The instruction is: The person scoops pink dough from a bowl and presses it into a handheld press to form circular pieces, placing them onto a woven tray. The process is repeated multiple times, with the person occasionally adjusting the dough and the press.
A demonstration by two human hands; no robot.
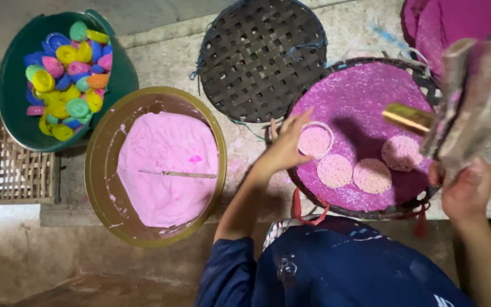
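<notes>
My left hand [286, 145] reaches onto a round woven tray [365, 215] lined with magenta cloth and grips a small white ring mould [315, 140] filled with pink dough. Three round pink noodle-like cakes [372, 175] lie on the cloth beside it. My right hand [466, 190] is raised at the right and grips a dough-smeared wooden press with a brass barrel [409, 117] that hangs over the tray.
A brown basin [99, 176] holds pink dough with a thin stick on it. A green tub [12, 108] holds several coloured plastic moulds. An upturned dark woven tray [261, 57] lies behind. Magenta cloth [456, 23] is piled at the top right.
</notes>
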